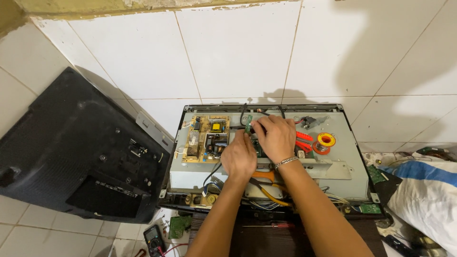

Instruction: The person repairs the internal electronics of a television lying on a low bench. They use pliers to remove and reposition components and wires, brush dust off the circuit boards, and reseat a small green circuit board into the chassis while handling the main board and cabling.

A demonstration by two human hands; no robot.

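Note:
An opened flat television [333, 183] lies face down on a dark stand, its grey metal chassis bare. A tan power board [205, 138] sits at its upper left. Both hands meet over the chassis centre. My left hand [239, 157] pinches the lower end of a small green circuit board [248, 124], which stands upright. My right hand [275, 137], with a metal bracelet on the wrist, grips the same small board from the right. Black cables run from the top edge down to the hands. A green main board [258, 148] is mostly hidden under them.
The black rear cover [81, 152] leans against the tiled wall at left. Red-handled pliers [304, 141] and a solder spool [326, 140] lie on the chassis at right, orange-handled pliers [266, 183] near my forearms. A multimeter [154, 236] sits on the floor; a blue-and-white sack [423, 195] lies at right.

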